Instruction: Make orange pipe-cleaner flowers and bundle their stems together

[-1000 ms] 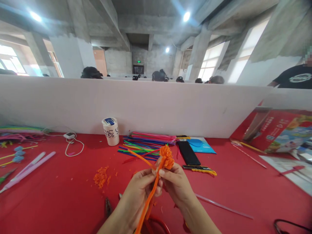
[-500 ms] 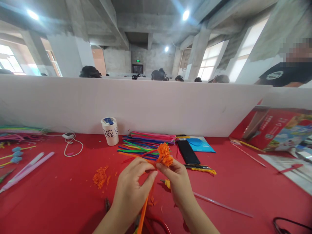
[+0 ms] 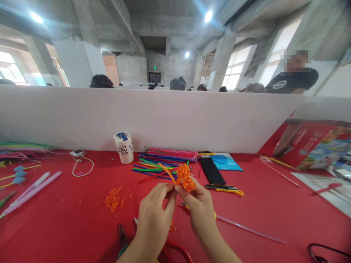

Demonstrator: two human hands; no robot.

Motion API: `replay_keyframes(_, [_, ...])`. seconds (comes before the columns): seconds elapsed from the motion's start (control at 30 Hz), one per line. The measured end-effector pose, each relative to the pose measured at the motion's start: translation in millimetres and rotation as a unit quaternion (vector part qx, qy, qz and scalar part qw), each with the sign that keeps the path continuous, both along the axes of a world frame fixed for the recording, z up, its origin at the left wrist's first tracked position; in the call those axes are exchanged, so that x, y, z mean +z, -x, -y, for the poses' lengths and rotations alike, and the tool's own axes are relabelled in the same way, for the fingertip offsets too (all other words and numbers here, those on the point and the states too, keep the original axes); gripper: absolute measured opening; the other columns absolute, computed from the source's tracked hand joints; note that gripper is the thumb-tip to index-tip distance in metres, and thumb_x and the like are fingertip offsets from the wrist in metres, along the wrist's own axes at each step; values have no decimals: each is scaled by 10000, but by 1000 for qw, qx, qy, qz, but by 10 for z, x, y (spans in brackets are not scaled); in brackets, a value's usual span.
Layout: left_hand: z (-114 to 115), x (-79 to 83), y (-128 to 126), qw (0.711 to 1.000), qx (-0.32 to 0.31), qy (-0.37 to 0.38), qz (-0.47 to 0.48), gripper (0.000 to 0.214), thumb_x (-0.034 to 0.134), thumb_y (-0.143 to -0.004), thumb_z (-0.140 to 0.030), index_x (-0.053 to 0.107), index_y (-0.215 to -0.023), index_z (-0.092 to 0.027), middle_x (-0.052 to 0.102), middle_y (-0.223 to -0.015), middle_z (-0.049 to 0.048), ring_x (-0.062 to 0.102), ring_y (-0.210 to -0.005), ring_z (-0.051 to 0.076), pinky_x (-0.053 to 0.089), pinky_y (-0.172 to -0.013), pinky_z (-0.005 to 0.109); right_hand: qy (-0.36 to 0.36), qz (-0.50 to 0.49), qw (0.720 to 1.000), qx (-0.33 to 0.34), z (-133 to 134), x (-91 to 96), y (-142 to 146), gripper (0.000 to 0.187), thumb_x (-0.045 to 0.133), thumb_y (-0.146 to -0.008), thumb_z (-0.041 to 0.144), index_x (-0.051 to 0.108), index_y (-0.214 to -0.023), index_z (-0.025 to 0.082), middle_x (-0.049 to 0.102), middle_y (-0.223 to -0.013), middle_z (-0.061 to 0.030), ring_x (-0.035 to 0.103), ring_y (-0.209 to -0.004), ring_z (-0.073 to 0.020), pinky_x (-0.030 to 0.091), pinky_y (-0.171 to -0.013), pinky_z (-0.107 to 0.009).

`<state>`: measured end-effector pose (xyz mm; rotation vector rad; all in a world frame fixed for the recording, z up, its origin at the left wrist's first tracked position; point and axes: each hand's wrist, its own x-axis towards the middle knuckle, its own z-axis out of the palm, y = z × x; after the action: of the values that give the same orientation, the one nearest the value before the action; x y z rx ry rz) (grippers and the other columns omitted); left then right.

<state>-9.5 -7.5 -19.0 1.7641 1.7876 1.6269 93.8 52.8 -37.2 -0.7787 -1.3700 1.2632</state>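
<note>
My left hand (image 3: 155, 215) and my right hand (image 3: 199, 208) meet over the red table (image 3: 274, 212), both pinched on an orange pipe-cleaner flower (image 3: 185, 177). The fuzzy orange head sticks up above my right fingertips. A loose orange end (image 3: 166, 171) curves up and left from the pinch. The stem below is hidden behind my hands.
A pile of coloured pipe cleaners (image 3: 164, 160), a white cup (image 3: 124, 147), a black phone (image 3: 211, 170) and a yellow-handled cutter (image 3: 225, 189) lie behind my hands. Orange trimmings (image 3: 113, 198) lie to the left, pliers (image 3: 122, 235) near my wrist. A white partition (image 3: 164, 117) backs the table.
The long orange stem that hung down between my hands is no longer seen; a short end now sticks up left. My hands have turned the flower and closed in under its head.
</note>
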Motion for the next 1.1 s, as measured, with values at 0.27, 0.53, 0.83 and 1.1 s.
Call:
replay_keyframes(0.27, [-105,97,68,880,-143,196,407,122,643,-627,-227,569,-568,-151,538,-430,-49,467,-368,63,365,-413,171,59,-37,994,84,-54,61,-20,123,731,-659,276,650,-655,183,575,-664,13,486,-615,-126,404,-607,-254])
replay_keyframes(0.53, [-66,114,66,773,-199,214,563,225,771,-510,-223,576,-571,-130,572,-419,-25,457,-331,39,325,-367,138,154,-102,961,206,-89,172,-101,130,774,-623,263,696,-674,172,629,-655,17,551,-608,-112,436,-648,-251])
replay_keyframes(0.83, [-110,102,195,864,-127,140,467,205,725,-651,-273,558,-669,-155,612,-528,-40,567,-449,80,456,-492,182,120,42,963,239,-162,237,-156,162,694,-690,317,646,-729,167,613,-589,29,515,-514,-87,397,-532,-214])
replay_keyframes(1.1, [-49,143,242,828,-180,203,491,216,712,-649,-240,512,-679,-163,618,-519,-30,589,-423,108,428,-447,191,104,130,970,178,-80,333,-174,161,619,-665,318,557,-613,178,498,-457,55,419,-404,-76,316,-409,-199])
